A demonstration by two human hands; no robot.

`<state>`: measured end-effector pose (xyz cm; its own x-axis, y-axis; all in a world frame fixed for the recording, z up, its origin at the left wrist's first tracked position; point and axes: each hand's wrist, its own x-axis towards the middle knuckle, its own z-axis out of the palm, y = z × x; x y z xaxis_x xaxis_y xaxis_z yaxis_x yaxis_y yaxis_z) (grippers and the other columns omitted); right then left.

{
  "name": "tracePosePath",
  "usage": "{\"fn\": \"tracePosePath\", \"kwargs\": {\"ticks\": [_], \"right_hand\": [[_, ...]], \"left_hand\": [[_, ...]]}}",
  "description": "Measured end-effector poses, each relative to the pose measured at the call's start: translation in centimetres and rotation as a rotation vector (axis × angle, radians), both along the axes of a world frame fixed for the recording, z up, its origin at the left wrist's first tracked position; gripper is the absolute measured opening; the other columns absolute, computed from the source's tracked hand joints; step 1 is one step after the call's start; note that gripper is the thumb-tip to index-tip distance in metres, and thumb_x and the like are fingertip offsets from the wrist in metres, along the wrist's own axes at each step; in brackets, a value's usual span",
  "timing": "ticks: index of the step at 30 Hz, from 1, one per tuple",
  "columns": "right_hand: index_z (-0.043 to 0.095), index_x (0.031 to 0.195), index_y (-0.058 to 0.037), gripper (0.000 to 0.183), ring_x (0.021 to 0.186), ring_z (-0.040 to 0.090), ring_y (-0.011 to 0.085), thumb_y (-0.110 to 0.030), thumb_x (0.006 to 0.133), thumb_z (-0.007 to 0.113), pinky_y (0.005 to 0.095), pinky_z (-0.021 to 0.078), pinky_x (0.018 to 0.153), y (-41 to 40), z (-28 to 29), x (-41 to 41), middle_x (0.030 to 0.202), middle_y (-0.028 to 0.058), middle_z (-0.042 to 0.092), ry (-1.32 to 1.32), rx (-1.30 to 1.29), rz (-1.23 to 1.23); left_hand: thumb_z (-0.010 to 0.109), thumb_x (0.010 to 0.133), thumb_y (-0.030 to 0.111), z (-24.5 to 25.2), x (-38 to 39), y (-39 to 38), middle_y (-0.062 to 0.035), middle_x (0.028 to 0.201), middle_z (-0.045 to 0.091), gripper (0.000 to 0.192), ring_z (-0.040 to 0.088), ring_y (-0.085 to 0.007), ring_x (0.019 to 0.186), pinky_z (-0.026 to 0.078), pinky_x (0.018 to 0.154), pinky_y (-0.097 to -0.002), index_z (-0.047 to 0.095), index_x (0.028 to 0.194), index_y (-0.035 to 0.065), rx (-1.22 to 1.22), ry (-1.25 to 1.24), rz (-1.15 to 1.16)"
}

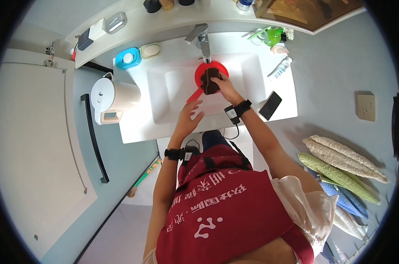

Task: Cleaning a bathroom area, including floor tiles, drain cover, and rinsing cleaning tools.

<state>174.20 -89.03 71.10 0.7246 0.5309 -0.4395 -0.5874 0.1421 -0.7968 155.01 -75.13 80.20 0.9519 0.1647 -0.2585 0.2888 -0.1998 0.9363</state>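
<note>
My right hand (226,86) grips a dark brown cloth (211,81), its thumb lying on top. Directly beneath the cloth is a round red plastic dipper (198,74) in the white sink (179,85), below the spout of a chrome faucet (204,44). The dipper's red handle (195,96) points toward my left hand (188,117). That hand is open over the front of the basin, fingers spread beside the handle's end; whether a fingertip touches it, I cannot tell. The cloth hides most of the dipper's inside.
Around the basin are a phone (270,105), a white tube (280,69), a green bottle (273,37), a blue soap dish (128,58) and a pale soap dish (150,50). A white lidded pitcher (115,95) stands left. Several towels (339,178) hang at right.
</note>
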Motion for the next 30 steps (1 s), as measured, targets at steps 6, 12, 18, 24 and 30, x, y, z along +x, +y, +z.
{"fn": "tracePosePath", "kwargs": {"ticks": [6,12,18,24,30], "right_hand": [[0.059,0.116,0.0012,0.027,0.095,0.064,0.0169,-0.002,0.089,0.058,0.0303,0.052,0.084,1.4,-4.5,2.6,0.104,0.0073,0.066,-0.242,-0.234,0.044],[0.062,0.113,0.0006,0.025,0.094,0.064,0.0166,-0.006,0.089,0.06,0.0297,0.0524,0.084,2.1,-3.0,2.9,0.104,0.0067,0.067,0.025,-0.03,0.005],[0.063,0.112,-0.0021,0.027,0.088,0.066,0.0153,-0.017,0.09,0.063,0.0283,0.0539,0.079,1.2,3.7,2.7,0.099,0.0064,0.067,0.147,-0.151,0.098],[0.059,0.113,-0.0034,0.028,0.081,0.065,0.0166,-0.022,0.091,0.063,0.0303,0.055,0.069,3.7,10.9,2.2,0.097,0.0085,0.066,0.009,0.022,0.143],[0.055,0.115,-0.0015,0.035,0.08,0.064,0.0217,-0.029,0.094,0.056,0.0332,0.0548,0.071,7.9,13.4,6.0,0.098,0.0118,0.065,0.132,0.241,0.327]], "left_hand": [[0.061,0.09,0.009,-1.9,-4.9,1.9,-0.012,0.112,0.067,0.03,0.065,-0.0215,0.106,0.051,0.09,-0.033,0.061,0.119,0.0006,-0.143,0.068,0.12],[0.058,0.092,0.007,-2.5,-8.2,2.5,-0.0116,0.108,0.069,0.028,0.066,-0.0198,0.105,0.05,0.091,-0.0317,0.061,0.12,-0.0002,-0.222,0.105,0.246],[0.057,0.092,0.005,-1.9,-8.2,2.4,-0.0118,0.106,0.069,0.028,0.066,-0.019,0.103,0.05,0.091,-0.0303,0.061,0.119,-0.0009,-0.223,0.096,0.263],[0.056,0.092,0.004,-1.1,-7.3,2.6,-0.012,0.103,0.07,0.027,0.066,-0.018,0.1,0.05,0.09,-0.0301,0.061,0.119,-0.0016,-0.186,0.096,0.247],[0.056,0.092,0.004,-0.5,-6.6,2.4,-0.0116,0.102,0.07,0.028,0.065,-0.0171,0.098,0.05,0.091,-0.03,0.061,0.119,-0.002,-0.205,0.08,0.227]]}}
